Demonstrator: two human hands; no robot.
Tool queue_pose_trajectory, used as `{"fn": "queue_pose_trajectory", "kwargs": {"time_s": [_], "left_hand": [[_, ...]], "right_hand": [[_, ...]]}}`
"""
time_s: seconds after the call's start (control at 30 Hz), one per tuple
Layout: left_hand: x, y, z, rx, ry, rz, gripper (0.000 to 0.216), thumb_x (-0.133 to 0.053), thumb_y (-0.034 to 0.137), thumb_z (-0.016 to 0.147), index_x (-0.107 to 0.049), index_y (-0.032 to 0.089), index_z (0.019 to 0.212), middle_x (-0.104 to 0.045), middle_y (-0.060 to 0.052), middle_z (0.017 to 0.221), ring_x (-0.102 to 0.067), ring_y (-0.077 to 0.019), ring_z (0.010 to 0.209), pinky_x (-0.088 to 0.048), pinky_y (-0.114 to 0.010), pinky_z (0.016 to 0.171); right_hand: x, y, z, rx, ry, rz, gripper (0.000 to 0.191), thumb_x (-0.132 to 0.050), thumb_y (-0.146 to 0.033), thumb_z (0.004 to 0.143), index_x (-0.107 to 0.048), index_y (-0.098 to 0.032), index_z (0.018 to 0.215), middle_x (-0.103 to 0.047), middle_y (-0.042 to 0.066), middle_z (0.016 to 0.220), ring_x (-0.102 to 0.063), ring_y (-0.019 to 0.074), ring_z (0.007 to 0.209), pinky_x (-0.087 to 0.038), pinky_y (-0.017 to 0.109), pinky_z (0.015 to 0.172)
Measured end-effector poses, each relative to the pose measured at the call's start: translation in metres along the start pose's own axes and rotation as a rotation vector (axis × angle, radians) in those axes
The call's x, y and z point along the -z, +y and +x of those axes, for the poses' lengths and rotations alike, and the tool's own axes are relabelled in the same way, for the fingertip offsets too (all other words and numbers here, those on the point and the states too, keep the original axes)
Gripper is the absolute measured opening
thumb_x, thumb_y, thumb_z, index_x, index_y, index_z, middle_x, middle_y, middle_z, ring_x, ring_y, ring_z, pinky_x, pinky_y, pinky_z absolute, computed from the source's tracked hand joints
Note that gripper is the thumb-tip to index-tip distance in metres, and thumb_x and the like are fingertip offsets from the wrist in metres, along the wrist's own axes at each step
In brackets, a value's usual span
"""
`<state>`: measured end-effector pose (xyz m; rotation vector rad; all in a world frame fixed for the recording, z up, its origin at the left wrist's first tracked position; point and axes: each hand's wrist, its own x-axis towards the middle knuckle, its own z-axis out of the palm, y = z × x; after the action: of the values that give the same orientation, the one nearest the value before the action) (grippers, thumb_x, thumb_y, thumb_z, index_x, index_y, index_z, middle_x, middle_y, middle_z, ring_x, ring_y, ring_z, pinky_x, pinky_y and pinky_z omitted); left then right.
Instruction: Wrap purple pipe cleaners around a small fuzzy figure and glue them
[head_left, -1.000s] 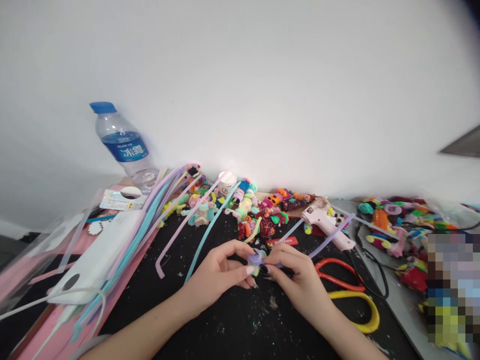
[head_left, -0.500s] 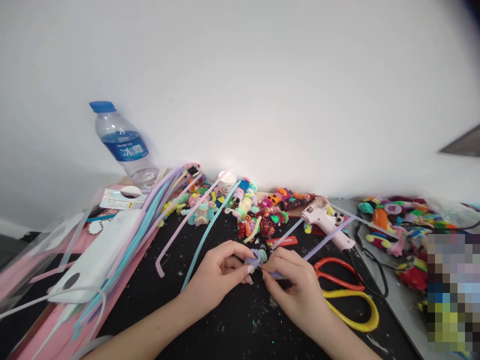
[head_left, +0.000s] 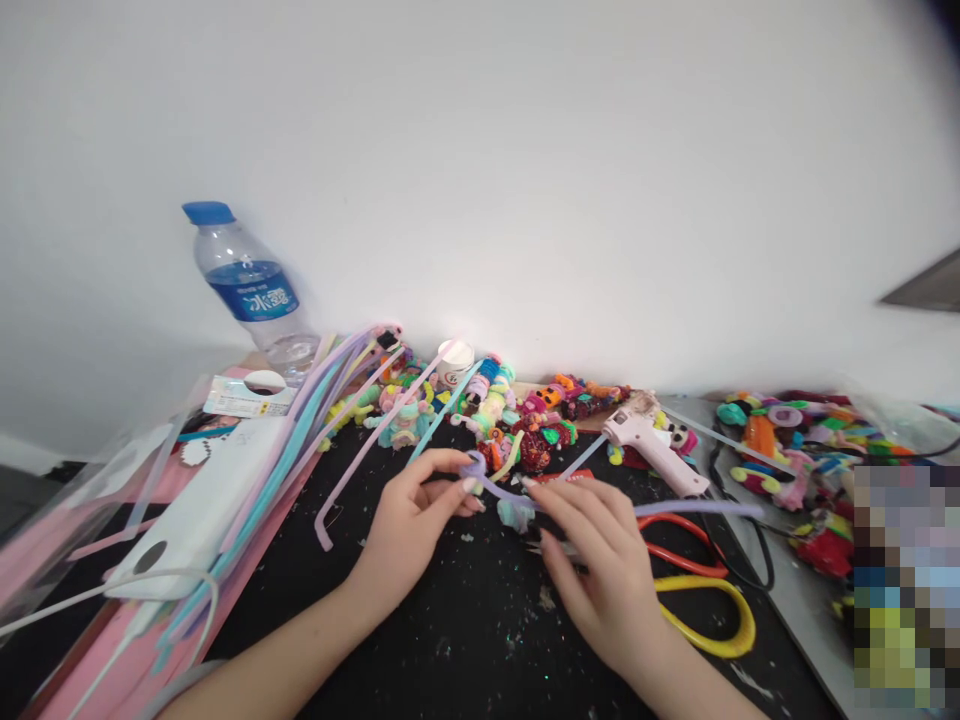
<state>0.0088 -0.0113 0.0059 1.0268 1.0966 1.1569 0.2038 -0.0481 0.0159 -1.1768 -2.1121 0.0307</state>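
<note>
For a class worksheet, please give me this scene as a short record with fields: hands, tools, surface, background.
Left hand: pinching the curled end of a purple strip
Right hand: at the same strip, thumb apart from fingertips
Tools: pale pink glue gun; scissors with red and yellow handles
Surface: black mat, flecked with bits
Back left: clear plastic bottle, tilted

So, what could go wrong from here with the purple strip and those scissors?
The left hand pinches the purple strip at its curled end, so the curl might loosen if that pinch slips. The strip's long free end reaches out to the right, close to the red handle of the scissors in this view, and could catch there. The right hand hides part of the scissors and might nudge them.
</note>
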Motion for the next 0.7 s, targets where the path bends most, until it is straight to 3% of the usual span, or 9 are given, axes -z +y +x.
{"fn": "queue_pose_trajectory", "kwargs": {"time_s": [0.17,0.23,0.33,0.43,0.57,0.7], "left_hand": [[0.010,0.004,0.013,0.039,0.098,-0.273,0.029,-0.071,0.022,0.072,-0.057,0.022,0.096,-0.063,0.005,0.077,-0.063,-0.0088,0.062,-0.054,-0.021,0.063],[0.012,0.005,0.015,0.054,0.084,-0.337,0.031,-0.072,0.022,0.071,-0.055,0.023,0.097,-0.061,0.006,0.073,-0.062,-0.0077,0.062,-0.053,-0.019,0.064],[0.012,0.007,0.014,0.055,0.025,-0.333,0.029,-0.070,0.021,0.073,-0.053,0.024,0.097,-0.061,0.006,0.074,-0.062,-0.0074,0.062,-0.053,-0.019,0.064],[0.009,0.008,0.011,0.054,-0.031,-0.285,0.027,-0.067,0.021,0.076,-0.052,0.024,0.098,-0.061,0.005,0.080,-0.063,-0.0080,0.063,-0.053,-0.021,0.064],[0.007,0.008,0.007,0.067,-0.062,-0.277,0.029,-0.066,0.021,0.077,-0.049,0.026,0.101,-0.060,0.006,0.080,-0.063,-0.0087,0.063,-0.053,-0.022,0.064],[0.009,0.007,0.009,0.079,-0.046,-0.334,0.028,-0.065,0.020,0.078,-0.050,0.026,0.101,-0.060,0.006,0.076,-0.063,-0.0081,0.064,-0.054,-0.021,0.065]], "right_hand": [[0.016,0.023,0.006,-0.063,0.289,-0.126,0.042,-0.043,-0.013,0.084,-0.047,-0.019,0.125,-0.054,0.014,0.117,-0.048,0.0306,0.111,-0.036,0.050,0.093],[0.024,0.036,0.009,-0.124,0.406,-0.180,0.038,-0.042,-0.016,0.085,-0.049,-0.018,0.123,-0.054,0.015,0.118,-0.048,0.0311,0.113,-0.036,0.051,0.094],[0.034,0.062,0.014,-0.245,0.463,-0.334,0.037,-0.042,-0.021,0.087,-0.047,-0.014,0.123,-0.053,0.017,0.118,-0.048,0.0324,0.113,-0.037,0.052,0.094],[0.038,0.087,0.016,-0.424,0.422,-0.498,0.055,-0.053,-0.029,0.080,-0.040,-0.008,0.129,-0.048,0.021,0.122,-0.051,0.0356,0.106,-0.039,0.054,0.091],[0.038,0.102,0.013,-0.643,0.225,-0.584,0.058,-0.059,-0.035,0.076,-0.044,-0.007,0.125,-0.049,0.023,0.117,-0.046,0.0395,0.112,-0.041,0.054,0.088],[0.040,0.106,0.008,-0.714,0.146,-0.552,0.056,-0.054,-0.042,0.081,-0.045,-0.007,0.123,-0.051,0.022,0.110,-0.048,0.0377,0.110,-0.044,0.049,0.085]]}}
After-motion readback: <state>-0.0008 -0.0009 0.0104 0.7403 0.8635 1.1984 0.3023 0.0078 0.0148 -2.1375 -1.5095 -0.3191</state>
